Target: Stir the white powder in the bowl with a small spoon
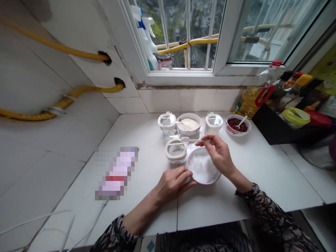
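The white tiled bench (223, 206) spreads out before me, under a barred window (219, 42). At its right end sits a black box (265, 129) crowded with bottles, an oil bottle (246, 101) beside it. A purplish thing (119, 173), pixelated past telling, lies well to my left. My left hand (173, 182) grips the near left edge of a pink-rimmed bowl (206, 183) of white grains, close to me on the bench. Behind stand the bowl of off-white grains (189, 133), between two clear jars (167, 126), and the bowl of dark red beans (236, 133), farther right. The front jar (176, 159) is just left of my bowl. My right hand (219, 154) pinches the white spoon (185, 140) by its handle, scoop pointing left over the front jar's far edge.
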{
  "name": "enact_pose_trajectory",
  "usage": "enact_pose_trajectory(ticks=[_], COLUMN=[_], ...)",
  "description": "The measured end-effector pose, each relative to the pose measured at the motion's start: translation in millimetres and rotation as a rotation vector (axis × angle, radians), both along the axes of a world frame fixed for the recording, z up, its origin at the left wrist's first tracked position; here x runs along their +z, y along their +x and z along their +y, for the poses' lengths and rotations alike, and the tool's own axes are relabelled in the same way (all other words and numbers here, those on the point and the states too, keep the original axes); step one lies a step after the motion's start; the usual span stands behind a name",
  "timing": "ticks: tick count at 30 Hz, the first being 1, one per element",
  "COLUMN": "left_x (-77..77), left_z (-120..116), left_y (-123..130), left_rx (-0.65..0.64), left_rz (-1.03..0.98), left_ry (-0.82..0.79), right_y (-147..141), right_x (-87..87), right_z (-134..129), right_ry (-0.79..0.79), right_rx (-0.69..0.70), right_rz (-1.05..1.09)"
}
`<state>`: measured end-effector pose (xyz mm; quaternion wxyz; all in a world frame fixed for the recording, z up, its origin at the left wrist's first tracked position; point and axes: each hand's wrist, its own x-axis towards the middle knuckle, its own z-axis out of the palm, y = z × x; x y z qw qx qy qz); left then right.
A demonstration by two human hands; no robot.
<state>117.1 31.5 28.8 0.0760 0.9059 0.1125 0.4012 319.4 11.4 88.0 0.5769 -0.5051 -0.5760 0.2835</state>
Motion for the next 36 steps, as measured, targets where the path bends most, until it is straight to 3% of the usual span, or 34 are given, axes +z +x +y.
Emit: enact_pose_trajectory(ticks=[4,6,11,15,21,28,32,36], left_x=[0.3,0.8,1.2,0.5,2.3,2.3,2.6,2.1], left_z=[-0.3,-0.2,0.0,0.2,0.0,0.5,0.2,-0.1], left_y=[0.7,1.1,0.7,0.1,0.0,-0.3,0.6,0.6], left_rx=[0.01,0.015,0.007,0.004,-0.007,0.0,0.0,-0.001], left_rz=[0.007,0.005,0.006,-0.002,0.006,0.003,0.0,0.005], left_ry=[0.012,0.018,0.014,0.006,0.004,0.009,0.015,0.01], right_y=[-12.1,-9.7,12.6,30.5,32.9,38.1,42.2,39.6], right_x=[-4.9,-3.0,14.0,14.8,-1.9,1.3,0.1,0.1], right_z=[-0.2,1.1,-1.6,-2.1,4.4,6.1,8.7,7.4], right_ry=[0.311,0.398,0.414,0.251,0.027,-0.224,-0.263,-0.226], right_rx=[0.077,0.1,-0.047,-0.183,-0.073,-0.101,-0.092,-0.11], right_rz=[-0.657,-0.774,-0.57,-0.585,-0.587,-0.157,-0.023,-0.143])
